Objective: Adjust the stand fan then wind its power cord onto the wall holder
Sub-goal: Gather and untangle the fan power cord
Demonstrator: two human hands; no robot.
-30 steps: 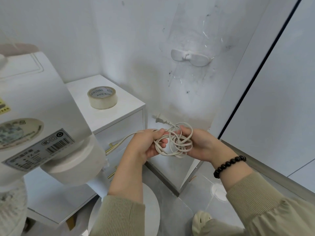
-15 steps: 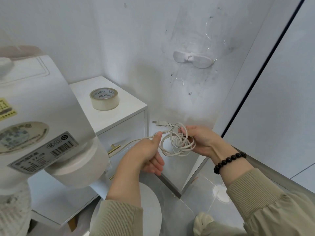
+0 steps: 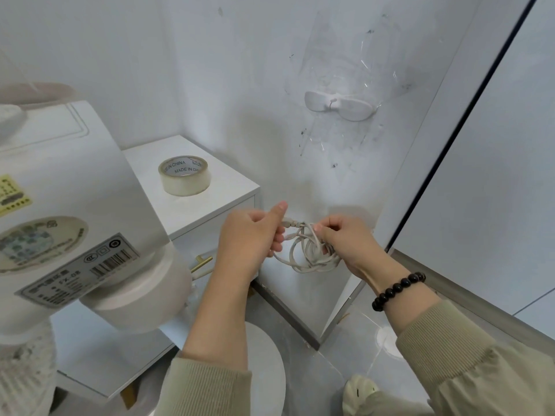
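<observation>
A: Where is the power cord point(image 3: 310, 258) seen?

B: It is seen in the middle of the frame, bunched in loose loops between the two hands. The stand fan point(image 3: 75, 190) is seen close up at the left edge.

A: How is it held?

B: The fingers point(image 3: 277, 240) of the left hand point(image 3: 249, 235) are curled round the end near the plug point(image 3: 290, 225). The top of the loops is pinched by the right hand point(image 3: 350, 244).

A: Where is the wall holder point(image 3: 339, 105)?

B: It is stuck on the wall point(image 3: 240, 85), upper right of the middle, well above the hands. Nothing is wound on it yet.

A: How can this step be done well?

B: The loops look messy, so they should likely be tidied first. Then the bunch should be lifted and each turn laid round both ends of the holder. The cord should be pulled snug, not hard, because the holder seems only stuck on with clear film point(image 3: 339, 55).
</observation>
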